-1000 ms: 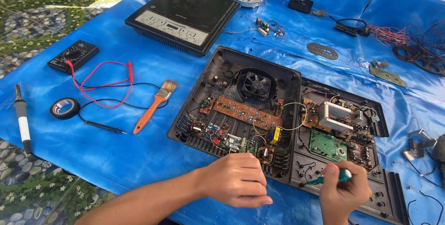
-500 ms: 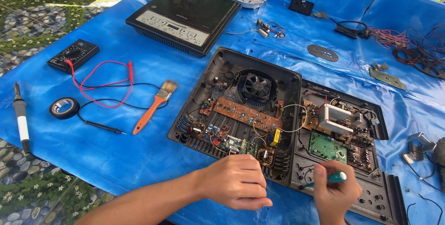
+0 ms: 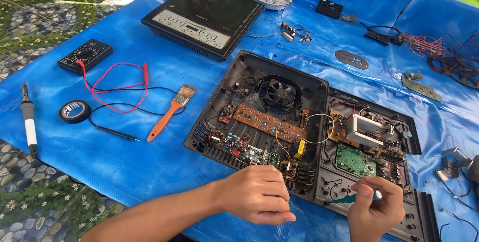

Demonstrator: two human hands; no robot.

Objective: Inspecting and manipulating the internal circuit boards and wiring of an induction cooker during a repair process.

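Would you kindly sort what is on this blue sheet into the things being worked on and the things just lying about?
In use:
- left hand resting on the near edge of the opened black appliance base
- right hand holding a green-handled screwdriver over the second opened base

Lying about:
- closed induction cooker
- multimeter
- orange-handled paintbrush
- tape roll
- soldering iron
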